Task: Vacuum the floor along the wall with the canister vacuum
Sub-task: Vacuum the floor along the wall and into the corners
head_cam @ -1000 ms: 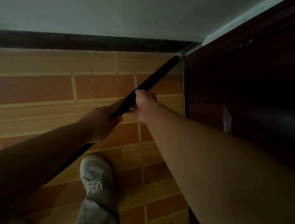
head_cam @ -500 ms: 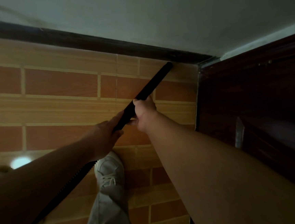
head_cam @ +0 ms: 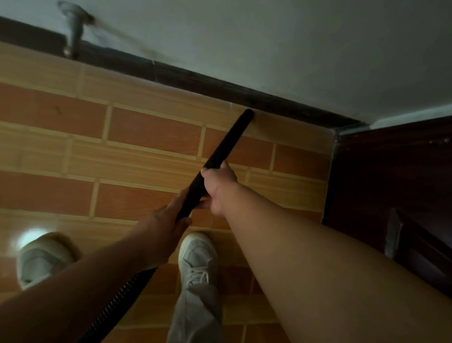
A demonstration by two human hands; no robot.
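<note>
Grip: your right hand point(head_cam: 218, 186) and left hand point(head_cam: 166, 223) both grasp the wand point(head_cam: 226, 145).
Risk: shove harder toward 1 o'clock and you could scuff the baseboard point(head_cam: 269, 97).

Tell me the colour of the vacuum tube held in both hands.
Black. The vacuum tube shows best in the head view, against the orange-brown tiled floor.

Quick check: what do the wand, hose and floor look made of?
Wand: smooth matte black, probably plastic. Hose: black with ribbed coils, likely flexible plastic. Floor: brick-patterned tiles with pale grout lines and a light's glare, probably glazed ceramic.
</note>
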